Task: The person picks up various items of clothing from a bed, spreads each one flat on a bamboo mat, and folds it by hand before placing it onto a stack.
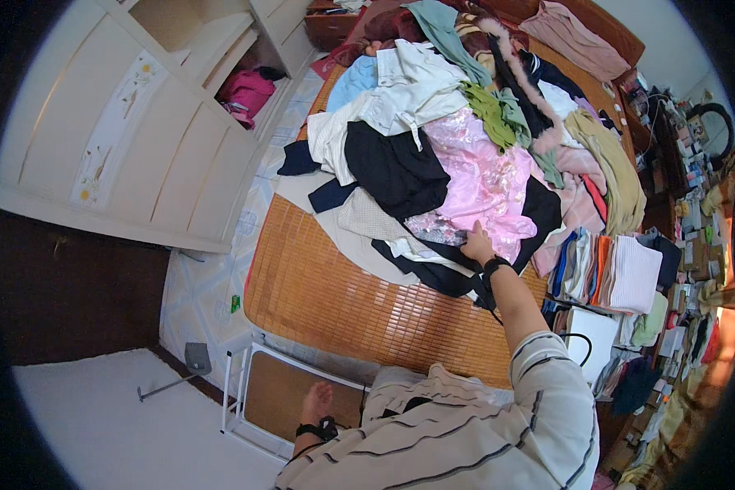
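A large heap of clothes covers much of a bed with a woven bamboo mat [343, 288]. My right hand [479, 246] reaches to the near side of the heap and touches a shiny pink floral garment [481, 177]; its fingers are partly hidden, so a grip cannot be made out. Beside that garment are black shorts [395, 168], a white garment with a drawstring [425, 86] and an olive green garment [490, 113]. Low over a white-framed stand, my left hand [318, 399] is apart from the clothes, and nothing shows in it.
Folded clothes [634, 275] stand in rows at the bed's right side. A cream wardrobe [122, 116] with an open compartment holding a pink bag [249, 92] is at the left. The white metal-framed stand [239, 392] is close by my left hand. Many small items crowd the right edge.
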A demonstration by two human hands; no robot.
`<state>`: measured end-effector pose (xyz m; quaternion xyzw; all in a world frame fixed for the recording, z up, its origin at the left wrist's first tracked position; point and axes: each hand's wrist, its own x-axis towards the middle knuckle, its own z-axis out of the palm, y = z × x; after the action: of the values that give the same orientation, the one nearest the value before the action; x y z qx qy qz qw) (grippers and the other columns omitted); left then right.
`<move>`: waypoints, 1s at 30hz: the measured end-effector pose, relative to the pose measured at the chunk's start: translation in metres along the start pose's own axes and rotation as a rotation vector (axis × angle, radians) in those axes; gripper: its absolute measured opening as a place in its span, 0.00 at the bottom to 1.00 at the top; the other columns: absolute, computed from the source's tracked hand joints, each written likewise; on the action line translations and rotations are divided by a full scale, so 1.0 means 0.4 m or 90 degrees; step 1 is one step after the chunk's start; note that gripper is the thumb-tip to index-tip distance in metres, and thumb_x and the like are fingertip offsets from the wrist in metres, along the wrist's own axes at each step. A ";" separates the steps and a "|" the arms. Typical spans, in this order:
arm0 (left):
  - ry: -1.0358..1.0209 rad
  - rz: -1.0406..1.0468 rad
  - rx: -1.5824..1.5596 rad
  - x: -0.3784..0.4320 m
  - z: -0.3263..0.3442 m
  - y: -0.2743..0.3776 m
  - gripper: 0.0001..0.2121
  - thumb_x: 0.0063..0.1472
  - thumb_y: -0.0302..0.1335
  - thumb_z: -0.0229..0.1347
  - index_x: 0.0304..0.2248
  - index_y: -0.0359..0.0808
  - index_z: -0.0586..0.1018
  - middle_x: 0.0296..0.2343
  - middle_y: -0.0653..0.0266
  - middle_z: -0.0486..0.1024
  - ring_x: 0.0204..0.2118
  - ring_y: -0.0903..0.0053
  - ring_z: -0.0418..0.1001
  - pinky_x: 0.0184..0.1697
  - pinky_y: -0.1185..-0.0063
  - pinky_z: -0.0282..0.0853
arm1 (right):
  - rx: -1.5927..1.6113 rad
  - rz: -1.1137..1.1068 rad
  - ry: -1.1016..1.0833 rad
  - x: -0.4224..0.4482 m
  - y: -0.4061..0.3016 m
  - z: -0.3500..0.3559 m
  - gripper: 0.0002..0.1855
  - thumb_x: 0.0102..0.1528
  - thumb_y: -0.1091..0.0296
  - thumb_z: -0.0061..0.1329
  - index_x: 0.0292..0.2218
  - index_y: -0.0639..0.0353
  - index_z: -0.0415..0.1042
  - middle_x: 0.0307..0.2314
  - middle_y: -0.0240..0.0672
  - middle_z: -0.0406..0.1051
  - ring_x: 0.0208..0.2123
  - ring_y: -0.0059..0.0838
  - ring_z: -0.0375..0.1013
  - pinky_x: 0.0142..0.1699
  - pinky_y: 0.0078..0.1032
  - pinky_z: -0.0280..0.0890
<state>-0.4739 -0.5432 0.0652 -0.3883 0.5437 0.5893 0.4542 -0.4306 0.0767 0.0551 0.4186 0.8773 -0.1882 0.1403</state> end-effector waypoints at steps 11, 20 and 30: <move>-0.109 -0.062 -0.014 0.086 0.054 0.000 0.11 0.56 0.30 0.45 0.37 0.36 0.68 0.30 0.58 0.71 0.28 0.74 0.69 0.32 0.80 0.66 | 0.137 -0.051 0.204 -0.053 0.033 -0.039 0.06 0.42 0.69 0.45 0.24 0.59 0.72 0.20 0.43 0.70 0.26 0.39 0.70 0.33 0.32 0.62; -0.121 0.000 0.372 0.058 0.313 0.164 0.09 0.52 0.34 0.46 0.28 0.37 0.70 0.20 0.66 0.68 0.20 0.78 0.65 0.21 0.78 0.63 | 0.368 -0.148 -0.170 -0.270 -0.009 0.011 0.05 0.38 0.75 0.45 0.20 0.61 0.73 0.17 0.38 0.71 0.20 0.26 0.70 0.28 0.23 0.65; -0.521 0.362 0.751 0.008 0.628 0.192 0.21 0.50 0.29 0.54 0.43 0.34 0.65 0.32 0.62 0.70 0.31 0.78 0.68 0.34 0.82 0.66 | 0.490 -0.384 -0.307 -0.523 -0.140 0.026 0.08 0.42 0.74 0.50 0.29 0.60 0.70 0.23 0.28 0.70 0.24 0.19 0.66 0.31 0.19 0.62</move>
<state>-0.5392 -0.2929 0.1110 0.3213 0.6353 0.3929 0.5820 -0.3463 -0.1030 0.1425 0.1149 0.7692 -0.6182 0.1139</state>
